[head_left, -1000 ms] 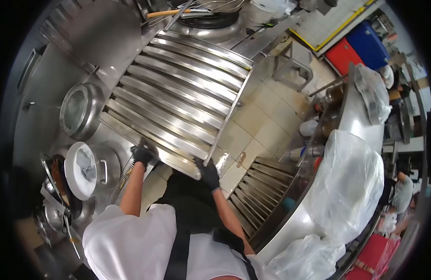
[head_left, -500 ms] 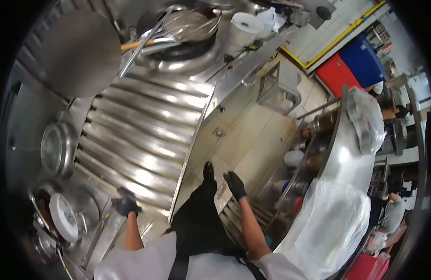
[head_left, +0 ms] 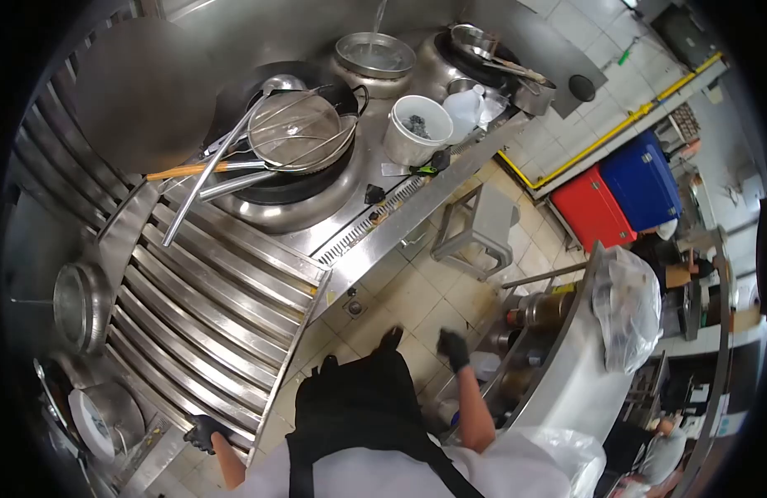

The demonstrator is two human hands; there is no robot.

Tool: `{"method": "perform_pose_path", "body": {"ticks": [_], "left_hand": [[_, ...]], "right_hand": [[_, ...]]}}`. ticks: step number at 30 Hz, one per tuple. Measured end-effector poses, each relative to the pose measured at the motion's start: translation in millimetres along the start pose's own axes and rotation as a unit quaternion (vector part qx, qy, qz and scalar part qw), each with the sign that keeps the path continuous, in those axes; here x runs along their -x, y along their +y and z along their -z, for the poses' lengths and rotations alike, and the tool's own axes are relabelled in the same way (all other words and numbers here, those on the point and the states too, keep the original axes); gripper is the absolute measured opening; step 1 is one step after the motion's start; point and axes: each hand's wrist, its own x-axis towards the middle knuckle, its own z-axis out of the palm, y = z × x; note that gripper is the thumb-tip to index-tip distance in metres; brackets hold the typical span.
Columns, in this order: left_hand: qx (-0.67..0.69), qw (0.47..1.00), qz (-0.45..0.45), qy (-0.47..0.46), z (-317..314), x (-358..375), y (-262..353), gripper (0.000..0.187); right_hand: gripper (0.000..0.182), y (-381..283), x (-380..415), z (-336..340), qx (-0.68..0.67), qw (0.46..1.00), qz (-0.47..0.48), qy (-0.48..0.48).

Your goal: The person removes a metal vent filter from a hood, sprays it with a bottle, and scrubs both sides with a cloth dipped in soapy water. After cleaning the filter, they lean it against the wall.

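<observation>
My left hand [head_left: 205,433], in a black glove, is closed on the near edge of a slatted steel panel [head_left: 209,307]. The panel is wide, with long parallel ridges, and reaches from my left hand up to a wok [head_left: 317,178] on the stove. Across this wok lie a round mesh strainer [head_left: 294,131] and long-handled tools, one with a wooden handle. My right hand [head_left: 454,349], gloved in black too, hangs over the aisle near the shelves on the right. Its fingers are curled in and nothing shows in them.
Water runs into a pan [head_left: 375,55] at the back. A white bucket [head_left: 418,131] stands beside the wok. Pots [head_left: 101,419] sit at left. A grey stool [head_left: 476,231] is on the floor. A steel counter [head_left: 558,407] lines the right, with other people beyond.
The view has shifted, showing more of the stove's back. The panel and my left hand appear lower in view. My right hand has risen to the right, its fingers more curled.
</observation>
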Motion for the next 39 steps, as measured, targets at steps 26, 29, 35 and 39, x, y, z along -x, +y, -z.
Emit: {"method": "perform_pose_path", "body": {"ticks": [26,29,35,39], "left_hand": [[0.145,0.947,-0.124,-0.259,-21,520,-254,0.026],[0.098,0.951,-0.080,-0.281,-29,538,-259,0.030],[0.236,0.924,-0.019,-0.301,-72,542,-295,0.040],[0.251,0.930,-0.015,-0.267,-76,552,-332,0.044]], "right_hand": [[0.058,-150,-511,442,-0.246,0.889,0.169,0.347],[0.041,-215,-431,459,-0.145,0.911,0.285,0.259],[0.031,-325,-315,404,0.075,0.929,0.356,-0.070],[0.028,-381,-312,305,0.176,0.824,0.509,-0.174]]}}
